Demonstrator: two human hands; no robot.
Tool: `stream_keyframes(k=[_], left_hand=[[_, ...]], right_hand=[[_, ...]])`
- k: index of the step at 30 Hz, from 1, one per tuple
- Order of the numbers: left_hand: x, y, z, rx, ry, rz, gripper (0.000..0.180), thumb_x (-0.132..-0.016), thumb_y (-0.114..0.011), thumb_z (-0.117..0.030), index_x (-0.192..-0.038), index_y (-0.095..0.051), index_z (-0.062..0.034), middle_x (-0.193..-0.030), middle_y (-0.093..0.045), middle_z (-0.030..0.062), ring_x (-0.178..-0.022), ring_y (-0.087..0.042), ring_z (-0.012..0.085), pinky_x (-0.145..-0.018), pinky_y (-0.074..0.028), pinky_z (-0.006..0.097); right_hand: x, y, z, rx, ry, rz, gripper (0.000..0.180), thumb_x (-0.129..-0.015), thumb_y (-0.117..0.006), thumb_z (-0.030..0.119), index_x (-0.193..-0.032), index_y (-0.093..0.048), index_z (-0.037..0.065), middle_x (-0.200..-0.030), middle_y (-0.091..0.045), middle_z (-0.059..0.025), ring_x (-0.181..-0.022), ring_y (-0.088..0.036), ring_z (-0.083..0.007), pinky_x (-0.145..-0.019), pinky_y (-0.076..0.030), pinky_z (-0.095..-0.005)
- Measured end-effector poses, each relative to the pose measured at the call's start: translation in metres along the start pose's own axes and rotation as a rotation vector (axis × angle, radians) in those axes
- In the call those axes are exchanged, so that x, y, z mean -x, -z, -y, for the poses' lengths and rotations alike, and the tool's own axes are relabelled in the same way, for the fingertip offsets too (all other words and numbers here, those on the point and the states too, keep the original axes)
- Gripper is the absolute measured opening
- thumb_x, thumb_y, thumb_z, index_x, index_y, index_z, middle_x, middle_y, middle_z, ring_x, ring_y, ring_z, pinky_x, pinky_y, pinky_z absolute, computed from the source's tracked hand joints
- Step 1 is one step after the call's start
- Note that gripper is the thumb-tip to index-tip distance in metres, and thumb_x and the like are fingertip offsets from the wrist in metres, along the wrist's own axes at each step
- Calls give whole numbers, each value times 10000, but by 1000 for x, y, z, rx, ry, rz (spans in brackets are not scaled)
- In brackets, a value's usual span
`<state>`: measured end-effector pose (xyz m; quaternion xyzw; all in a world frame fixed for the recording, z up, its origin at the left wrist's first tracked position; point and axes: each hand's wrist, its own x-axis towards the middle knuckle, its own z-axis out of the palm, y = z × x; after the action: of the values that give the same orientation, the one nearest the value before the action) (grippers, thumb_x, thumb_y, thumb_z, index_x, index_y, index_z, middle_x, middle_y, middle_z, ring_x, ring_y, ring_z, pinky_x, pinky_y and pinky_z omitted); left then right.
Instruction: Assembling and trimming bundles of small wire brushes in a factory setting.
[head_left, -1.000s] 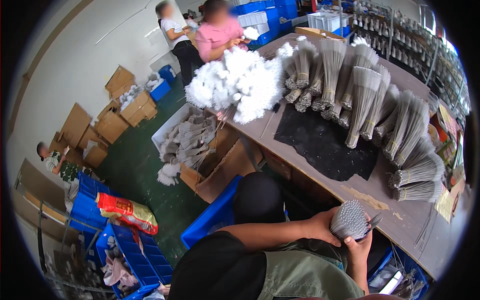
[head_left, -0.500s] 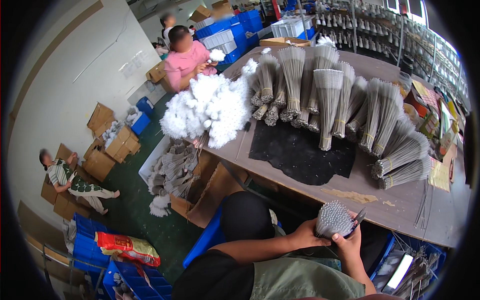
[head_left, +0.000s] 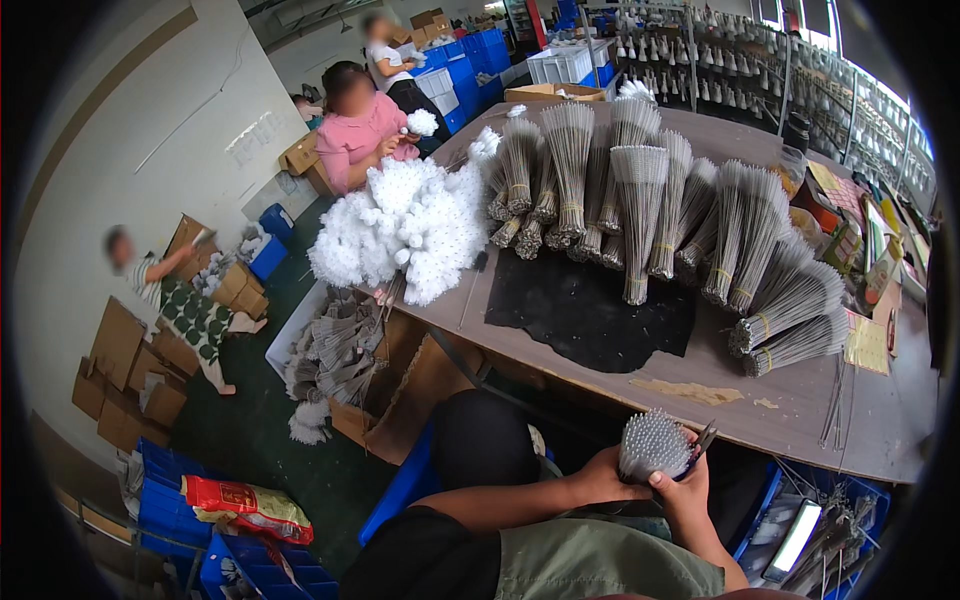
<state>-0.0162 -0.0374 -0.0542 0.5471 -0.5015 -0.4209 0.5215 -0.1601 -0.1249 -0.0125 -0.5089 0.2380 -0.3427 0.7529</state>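
Both of my hands were wrapped around one bundle of thin grey wire stems (head_left: pixel 655 445), tips up, held low in front of my chest just short of the near edge of the workbench (head_left: pixel 800 400). My left hand (head_left: pixel 600 478) cupped the bundle from the left side; my right hand (head_left: pixel 682 492) closed on it from below and to the right, thumb across the front, with what looked like a small dark tool (head_left: pixel 703 440) pinched against the bundle. I could not tell whether the stems were tied.

On the bench lay a black mat (head_left: pixel 590 310), and beyond it a fan of banded grey bundles (head_left: pixel 640 200) beside a heap of white tufted stems (head_left: pixel 410 225). A cardboard box (head_left: pixel 400 385) of more stems sat on the floor to my left, and blue crates (head_left: pixel 800 530) stood to my lower right.

As I judged it, the risk lay in the looseness of the pack: if either hand relaxed, the smooth stems could slide past one another and splay, or drop into the crates below. The tool jammed alongside could also slip or push stems out of line.
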Motion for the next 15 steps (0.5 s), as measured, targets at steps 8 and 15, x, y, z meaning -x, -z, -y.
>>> stream_keyframes(k=[8,15], left_hand=[[-3,-11,2,28,-50,-67,695,-699,-826,-261,-1275,-495,-57,-1234,-573,99,-1167,-535,211,-1001,-417,365],[3,-14,5,31,-28,-143,806,-669,-840,-257,-1327,-418,-58,-1259,-555,129,-1186,-530,247,-1008,-412,377]], right_hand=[[2,5,-10,37,13,-35,957,-571,-882,341,-1293,-371,-23,-1189,-537,-124,-1100,-552,-226,-982,-428,-358],[5,-4,-7,29,35,-5,930,-603,-880,309,-1300,-362,-23,-1192,-537,-126,-1097,-555,-224,-981,-431,-364]])
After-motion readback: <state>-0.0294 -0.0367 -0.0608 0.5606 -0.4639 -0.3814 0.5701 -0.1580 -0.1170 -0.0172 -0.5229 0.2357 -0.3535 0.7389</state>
